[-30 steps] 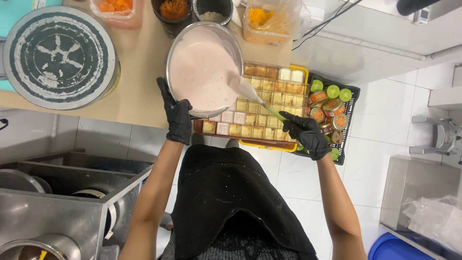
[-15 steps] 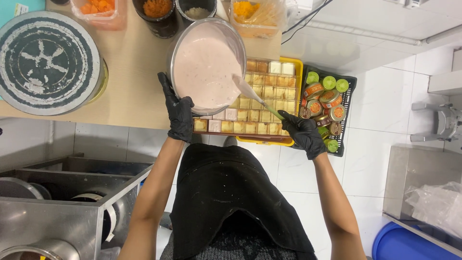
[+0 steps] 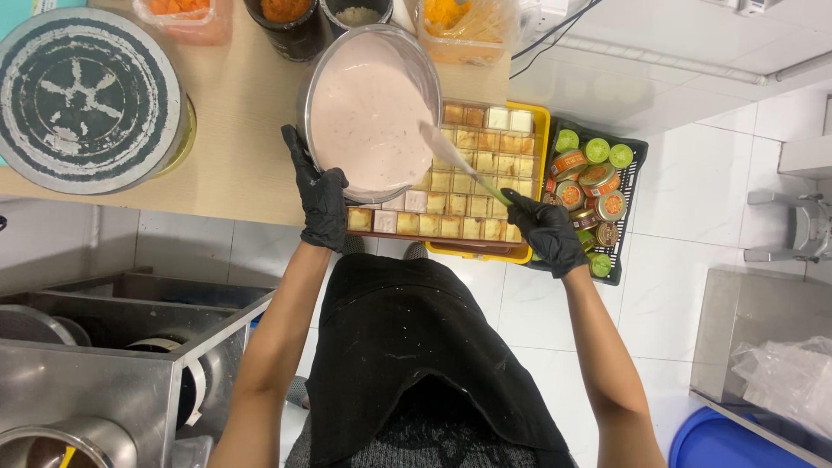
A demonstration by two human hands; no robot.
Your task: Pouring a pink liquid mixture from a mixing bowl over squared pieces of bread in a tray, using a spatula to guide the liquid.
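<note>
Left hand [image 3: 322,204]: black glove, fingers clamped on the near rim of the steel bowl [image 3: 305,104].
Bowl: tilted over the yellow tray [image 3: 543,152]; full of pink batter [image 3: 368,108], likely heavy and sloshy; take it by the rim.
Spatula [image 3: 459,160]: blade in the batter, probably slippery.
Right hand [image 3: 548,230]: fingers closed around the spatula handle.
Tray: square cake pieces [image 3: 468,186], soft.
</note>
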